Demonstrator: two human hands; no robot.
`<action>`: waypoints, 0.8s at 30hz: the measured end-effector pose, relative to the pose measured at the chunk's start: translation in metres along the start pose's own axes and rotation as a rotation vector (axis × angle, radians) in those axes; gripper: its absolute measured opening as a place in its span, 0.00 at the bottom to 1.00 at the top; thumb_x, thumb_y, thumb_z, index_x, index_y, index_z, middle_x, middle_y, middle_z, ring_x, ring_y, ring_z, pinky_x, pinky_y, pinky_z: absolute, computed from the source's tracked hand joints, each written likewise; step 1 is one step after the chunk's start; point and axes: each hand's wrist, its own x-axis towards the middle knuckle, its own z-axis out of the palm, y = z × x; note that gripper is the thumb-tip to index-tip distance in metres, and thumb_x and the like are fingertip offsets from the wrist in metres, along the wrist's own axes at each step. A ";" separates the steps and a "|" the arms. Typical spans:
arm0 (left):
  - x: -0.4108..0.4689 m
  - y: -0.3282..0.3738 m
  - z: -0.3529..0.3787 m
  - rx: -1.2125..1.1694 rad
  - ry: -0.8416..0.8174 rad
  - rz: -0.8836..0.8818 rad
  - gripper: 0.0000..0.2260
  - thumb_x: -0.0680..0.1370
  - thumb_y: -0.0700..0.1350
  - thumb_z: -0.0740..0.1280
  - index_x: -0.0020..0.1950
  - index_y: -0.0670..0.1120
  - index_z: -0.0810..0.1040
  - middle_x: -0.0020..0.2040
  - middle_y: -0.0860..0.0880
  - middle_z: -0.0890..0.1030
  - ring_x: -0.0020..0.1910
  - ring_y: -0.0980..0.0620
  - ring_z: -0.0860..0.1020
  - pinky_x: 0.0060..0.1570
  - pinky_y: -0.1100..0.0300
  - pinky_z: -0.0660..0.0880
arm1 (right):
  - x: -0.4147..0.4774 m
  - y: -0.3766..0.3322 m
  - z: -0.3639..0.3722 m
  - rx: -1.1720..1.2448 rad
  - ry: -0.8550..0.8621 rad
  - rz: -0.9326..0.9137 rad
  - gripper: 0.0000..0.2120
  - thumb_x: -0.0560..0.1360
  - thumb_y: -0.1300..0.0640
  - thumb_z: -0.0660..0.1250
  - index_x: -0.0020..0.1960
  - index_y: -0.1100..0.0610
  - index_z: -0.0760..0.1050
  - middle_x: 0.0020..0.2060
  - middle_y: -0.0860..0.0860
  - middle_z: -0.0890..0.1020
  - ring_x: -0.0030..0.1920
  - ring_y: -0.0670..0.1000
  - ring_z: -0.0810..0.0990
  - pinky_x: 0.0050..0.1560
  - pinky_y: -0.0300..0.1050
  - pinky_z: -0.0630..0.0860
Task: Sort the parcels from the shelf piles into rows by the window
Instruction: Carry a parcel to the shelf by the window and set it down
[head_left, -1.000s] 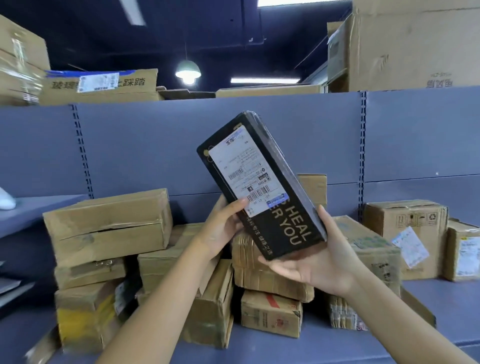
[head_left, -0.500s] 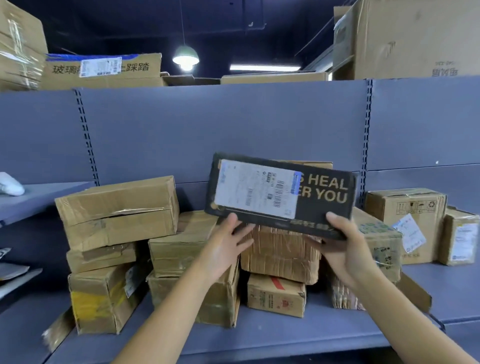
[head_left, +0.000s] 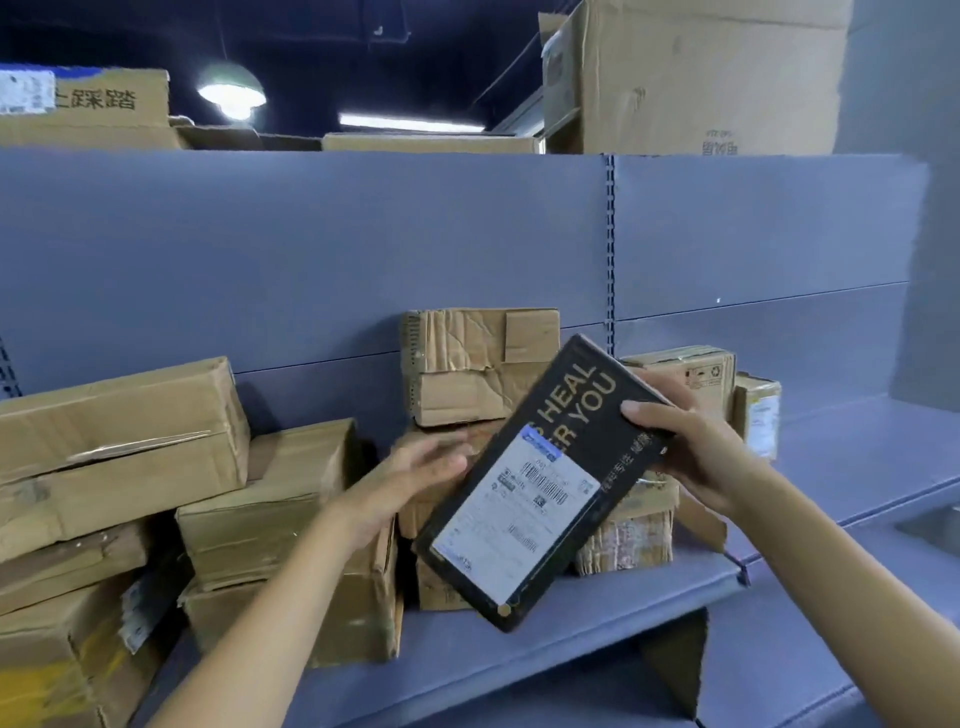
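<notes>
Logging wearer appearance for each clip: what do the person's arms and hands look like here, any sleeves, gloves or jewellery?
Both forearms enter from the bottom edge and are bare as far as the frame shows, with no sleeve in view. The left hand and right hand wear no gloves. No watch, bracelet or ring shows on either wrist or on the fingers. The left hand is motion-blurred, so small details there are uncertain.

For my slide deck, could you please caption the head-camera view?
Right hand grips a tilted black parcel before shelved cardboard boxes; left hand open beside it.

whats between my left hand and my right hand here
The black box, tilted in the head view: right hand grips its upper end, left hand is open beside its left edge.
</notes>
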 end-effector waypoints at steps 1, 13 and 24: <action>0.000 0.000 0.008 -0.013 -0.038 -0.013 0.27 0.60 0.63 0.74 0.58 0.59 0.79 0.58 0.59 0.81 0.60 0.59 0.78 0.59 0.65 0.72 | 0.001 -0.001 0.002 -0.002 0.013 0.002 0.20 0.63 0.53 0.74 0.55 0.48 0.78 0.49 0.51 0.84 0.46 0.50 0.83 0.41 0.47 0.81; 0.000 -0.015 0.069 -0.378 0.173 -0.022 0.28 0.66 0.58 0.72 0.63 0.51 0.75 0.56 0.49 0.83 0.56 0.50 0.81 0.48 0.55 0.78 | -0.042 0.084 0.029 -0.060 -0.111 0.021 0.45 0.57 0.36 0.79 0.65 0.22 0.56 0.68 0.43 0.72 0.63 0.44 0.77 0.62 0.49 0.75; 0.051 -0.017 0.144 0.069 0.407 -0.103 0.08 0.79 0.40 0.62 0.39 0.43 0.75 0.29 0.50 0.77 0.29 0.53 0.76 0.33 0.59 0.72 | -0.076 0.061 -0.071 0.040 0.020 0.049 0.41 0.61 0.48 0.77 0.69 0.36 0.62 0.60 0.47 0.81 0.61 0.52 0.80 0.56 0.50 0.80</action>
